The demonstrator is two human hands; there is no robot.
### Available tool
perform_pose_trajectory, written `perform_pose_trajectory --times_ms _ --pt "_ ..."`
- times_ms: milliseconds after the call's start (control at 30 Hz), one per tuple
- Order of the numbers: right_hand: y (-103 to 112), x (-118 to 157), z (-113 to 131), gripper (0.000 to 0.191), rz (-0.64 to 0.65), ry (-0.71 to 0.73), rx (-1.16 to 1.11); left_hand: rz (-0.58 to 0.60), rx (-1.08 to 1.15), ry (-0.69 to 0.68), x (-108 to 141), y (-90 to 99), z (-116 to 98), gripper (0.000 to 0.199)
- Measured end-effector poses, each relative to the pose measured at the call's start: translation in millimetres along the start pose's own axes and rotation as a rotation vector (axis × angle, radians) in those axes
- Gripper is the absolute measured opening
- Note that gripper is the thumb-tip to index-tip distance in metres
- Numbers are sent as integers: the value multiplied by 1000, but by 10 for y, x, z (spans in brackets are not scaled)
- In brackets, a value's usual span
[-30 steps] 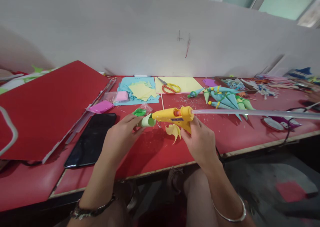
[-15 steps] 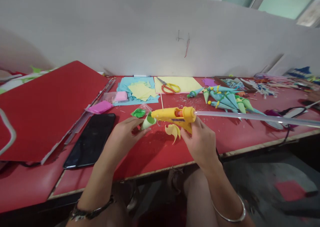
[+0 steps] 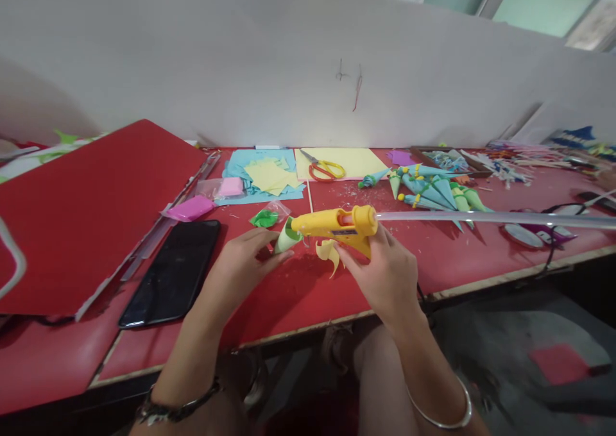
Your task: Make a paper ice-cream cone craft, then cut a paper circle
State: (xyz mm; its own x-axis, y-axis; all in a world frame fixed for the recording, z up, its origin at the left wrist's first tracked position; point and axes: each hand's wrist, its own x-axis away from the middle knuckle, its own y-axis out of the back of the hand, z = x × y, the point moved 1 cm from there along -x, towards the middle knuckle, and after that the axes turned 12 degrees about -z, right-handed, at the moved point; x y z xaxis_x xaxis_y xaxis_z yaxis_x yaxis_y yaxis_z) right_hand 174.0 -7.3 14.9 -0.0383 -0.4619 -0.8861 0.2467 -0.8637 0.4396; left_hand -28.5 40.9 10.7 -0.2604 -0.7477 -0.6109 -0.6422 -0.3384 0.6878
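Note:
My left hand (image 3: 248,259) pinches a light green paper cone (image 3: 287,237), its open end up and tilted toward the right. In my right hand (image 3: 385,266) is a yellow hot glue gun (image 3: 337,223), held by its grip. Its nozzle points left and is at the cone's open rim; whether it touches cannot be made out. A long clear glue stick (image 3: 481,217) sticks out of the gun's back. Under the gun lies a curled pale yellow paper piece (image 3: 328,255) on the red table (image 3: 289,308). Just behind the cone is a green lump in clear plastic (image 3: 265,217).
A black phone (image 3: 171,272) and a red board (image 3: 96,218) lie to the left. Behind are pink packets (image 3: 191,209), yellow paper squares (image 3: 272,175) and scissors (image 3: 323,168). Blue and green paper cones (image 3: 428,189) are piled at the right, near a tray (image 3: 452,160).
The view has shifted slightly. Both hands keep their holds, and the nozzle stays at the cone's rim. The glue stick's far end sits a little higher.

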Motion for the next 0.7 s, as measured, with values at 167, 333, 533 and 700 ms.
perform_pose_trajectory --times_ms 167,333,533,700 --pt "49 -3 40 25 -15 6 27 -26 40 48 18 -41 24 23" --pt "65 3 87 23 -23 -13 3 -57 -131 20 23 -17 -14 24" --pt "78 -9 134 25 -46 -62 -94 -165 -230 -11 19 21 -21 33" --pt "74 -10 141 24 -19 -97 -150 -80 -199 38 4 14 -1 31"
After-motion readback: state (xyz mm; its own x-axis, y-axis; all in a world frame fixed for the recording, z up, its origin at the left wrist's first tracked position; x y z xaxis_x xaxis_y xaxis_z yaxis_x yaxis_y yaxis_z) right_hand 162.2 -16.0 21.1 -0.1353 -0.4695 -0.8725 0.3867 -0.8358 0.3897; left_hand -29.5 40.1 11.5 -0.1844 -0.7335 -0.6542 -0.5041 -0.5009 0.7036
